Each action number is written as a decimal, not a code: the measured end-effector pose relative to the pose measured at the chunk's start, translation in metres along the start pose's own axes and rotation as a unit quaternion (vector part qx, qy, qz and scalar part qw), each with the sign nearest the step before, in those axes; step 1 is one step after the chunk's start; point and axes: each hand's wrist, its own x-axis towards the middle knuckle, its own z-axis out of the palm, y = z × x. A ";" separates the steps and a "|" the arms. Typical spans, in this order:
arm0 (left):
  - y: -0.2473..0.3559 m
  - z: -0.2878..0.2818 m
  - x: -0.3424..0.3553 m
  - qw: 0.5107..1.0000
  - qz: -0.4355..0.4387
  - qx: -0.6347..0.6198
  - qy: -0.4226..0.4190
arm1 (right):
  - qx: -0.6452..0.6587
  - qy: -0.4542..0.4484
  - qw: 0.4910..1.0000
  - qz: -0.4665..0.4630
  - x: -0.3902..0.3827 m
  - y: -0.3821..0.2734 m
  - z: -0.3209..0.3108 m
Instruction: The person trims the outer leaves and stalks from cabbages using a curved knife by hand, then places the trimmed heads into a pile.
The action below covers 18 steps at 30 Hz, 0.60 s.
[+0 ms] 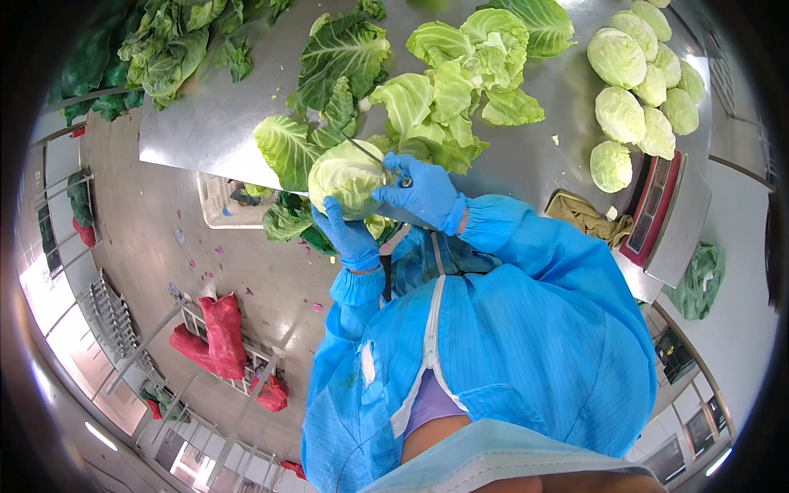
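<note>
My left hand (349, 238), gloved in blue, was cupped under the cabbage head (347, 177), fingers closed round its lower curve at the edge of the steel table (197, 123). The head sat above that palm and just left of my other grip. I judged it dense and fairly heavy, firm at the core but with loose, slick outer leaves that would tear or slide off, so holding it from beneath across the solid body seemed safest. My right hand (423, 193) was closed tight on the handle of a knife (366, 152), its thin blade running up and left over the top of the head. Both forearms were bent in close to my chest, wrists raised. Beyond the knife lay stripped leaves (444, 107); farther right sat trimmed cabbages (641, 90).
</note>
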 end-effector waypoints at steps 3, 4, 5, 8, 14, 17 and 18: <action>0.007 0.002 -0.010 0.998 -0.057 0.017 0.033 | 0.073 0.045 0.996 0.008 0.008 0.013 0.008; 0.012 0.001 -0.013 0.997 -0.063 0.043 0.029 | 0.128 0.013 0.990 0.058 0.007 0.010 0.003; 0.014 0.000 -0.012 0.997 -0.063 0.043 0.031 | 0.182 -0.018 0.977 0.109 0.007 0.008 0.000; 0.021 -0.015 0.002 0.992 -0.100 0.081 -0.002 | 0.160 -0.060 0.977 0.127 0.002 0.009 -0.002; 0.016 -0.017 0.004 0.989 -0.072 0.115 -0.050 | -0.019 0.031 0.999 -0.026 0.005 0.055 -0.011; 0.010 -0.003 -0.004 0.991 0.010 0.124 -0.058 | 0.034 0.049 0.997 0.039 0.016 0.042 -0.042; 0.007 0.001 -0.001 0.986 0.048 0.140 -0.076 | 0.050 0.025 0.996 0.063 0.019 0.024 -0.052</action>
